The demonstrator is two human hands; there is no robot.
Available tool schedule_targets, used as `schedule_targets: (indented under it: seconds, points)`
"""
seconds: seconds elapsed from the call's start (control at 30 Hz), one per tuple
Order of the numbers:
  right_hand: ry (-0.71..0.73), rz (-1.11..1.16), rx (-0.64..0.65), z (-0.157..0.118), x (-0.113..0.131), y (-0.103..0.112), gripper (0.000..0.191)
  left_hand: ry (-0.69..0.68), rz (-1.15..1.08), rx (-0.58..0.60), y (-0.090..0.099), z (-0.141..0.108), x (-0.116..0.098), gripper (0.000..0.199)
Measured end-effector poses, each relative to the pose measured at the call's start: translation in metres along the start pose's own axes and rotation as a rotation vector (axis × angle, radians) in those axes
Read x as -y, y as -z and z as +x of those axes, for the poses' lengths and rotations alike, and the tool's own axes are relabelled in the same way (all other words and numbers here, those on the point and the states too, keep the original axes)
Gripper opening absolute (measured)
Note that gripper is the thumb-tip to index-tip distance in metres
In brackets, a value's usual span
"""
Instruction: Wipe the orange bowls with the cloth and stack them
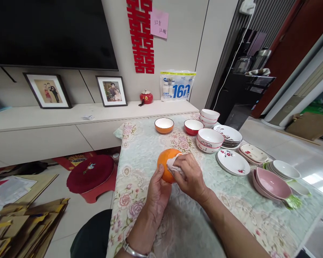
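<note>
A black television [48,32] hangs above a long white cabinet [43,120]. Pale floor tiles [271,134] catch glare at right.

Orange bowl [163,158], tilted, outside twd cam; crumpled white cloth [172,163] agst it

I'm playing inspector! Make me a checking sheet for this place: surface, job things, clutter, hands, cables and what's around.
Surface: flowered tablecloth on the table.
Job's things: orange bowl, held up; white cloth or tissue against it.
Clutter: red bowl, white bowls, flowered plates and pink bowls on the table; flattened cardboard on the floor.
Grips: left hand holds the bowl; right hand presses the white piece on it.
Cables: nothing seen on the table; white cord hangs at the right.
Surroundings: black screen, photo frames, red stool.
</note>
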State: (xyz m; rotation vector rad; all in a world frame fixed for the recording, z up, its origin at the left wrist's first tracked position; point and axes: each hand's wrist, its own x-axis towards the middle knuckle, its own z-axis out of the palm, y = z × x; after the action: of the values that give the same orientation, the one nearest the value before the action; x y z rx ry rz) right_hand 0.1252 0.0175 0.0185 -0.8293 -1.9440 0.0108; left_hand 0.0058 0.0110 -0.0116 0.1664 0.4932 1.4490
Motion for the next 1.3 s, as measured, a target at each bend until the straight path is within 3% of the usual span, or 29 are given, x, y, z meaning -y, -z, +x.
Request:
schedule_targets:
  seconds: [0.1, 0.2, 0.33, 0.47, 0.57, 0.67, 0.83, 0.93, 1.0, 1.07, 1.2, 1.3]
  points:
    - [0.064, -0.083, 0.045, 0.003, 0.005, 0.003, 0.022, -0.015, 0.075, 0.112, 0.0, -0.004, 0.004, 0.026]
    - [-0.008, -0.09, -0.03, 0.005, 0.0, 0.006, 0.02, -0.02, 0.163, 0.151, -0.005, -0.009, 0.007, 0.031]
    - [-0.341, 0.043, -0.188, 0.005, -0.02, 0.009, 0.018, -0.045, 0.267, 0.158, -0.012, -0.015, 0.008, 0.038]
    - [-0.76, 0.261, -0.233, 0.0, -0.045, 0.008, 0.026, -0.079, 0.361, 0.137, -0.01, -0.016, 0.007, 0.039]
    - [-0.858, 0.336, -0.232, -0.002, -0.051, 0.006, 0.03, -0.096, 0.402, 0.134, -0.006, -0.013, 0.005, 0.039]
    - [-0.685, 0.16, -0.256, -0.002, -0.037, 0.005, 0.027, -0.115, 0.409, 0.152, -0.004, -0.012, 0.005, 0.036]
    - [-0.127, -0.013, -0.102, 0.003, -0.002, 0.007, 0.028, -0.127, 0.427, 0.215, -0.007, -0.013, 0.006, 0.032]
    - [-0.045, 0.001, -0.035, 0.004, -0.004, 0.011, 0.028, -0.118, 0.456, 0.225, -0.008, -0.014, 0.006, 0.028]
    - [-0.164, 0.047, -0.064, 0.003, -0.014, 0.014, 0.026, -0.08, 0.484, 0.233, -0.006, -0.015, 0.005, 0.026]
    - [-0.369, 0.144, -0.114, 0.002, -0.028, 0.017, 0.025, -0.05, 0.52, 0.238, -0.003, -0.016, 0.005, 0.027]
    - [-0.761, 0.533, -0.201, -0.001, -0.05, 0.015, 0.031, -0.045, 0.534, 0.229, 0.0, -0.017, 0.005, 0.03]
    - [-0.901, 0.768, -0.281, -0.003, -0.058, 0.008, 0.034, -0.039, 0.472, 0.224, -0.002, -0.017, 0.003, 0.033]
